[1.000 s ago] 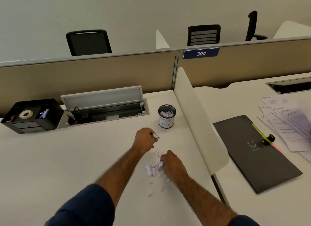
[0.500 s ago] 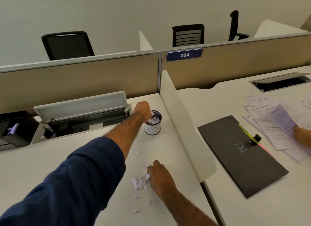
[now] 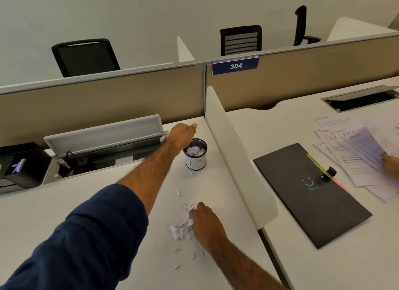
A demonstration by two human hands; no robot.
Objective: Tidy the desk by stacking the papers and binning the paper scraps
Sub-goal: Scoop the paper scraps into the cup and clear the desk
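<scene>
White scraps (image 3: 180, 230) lie scattered on the desk (image 3: 43, 205), feather-light and flimsy, best pinched in clumps. Right hand (image 3: 206, 223) pinches a few; left hand (image 3: 183, 134) hovers curled over the bin (image 3: 196, 160), can't tell if it's holding any.

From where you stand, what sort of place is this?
Most likely an open-plan office. The white desks are split by tan partition panels. One panel carries a blue number plate reading 304, and black office chairs stand beyond them.
</scene>
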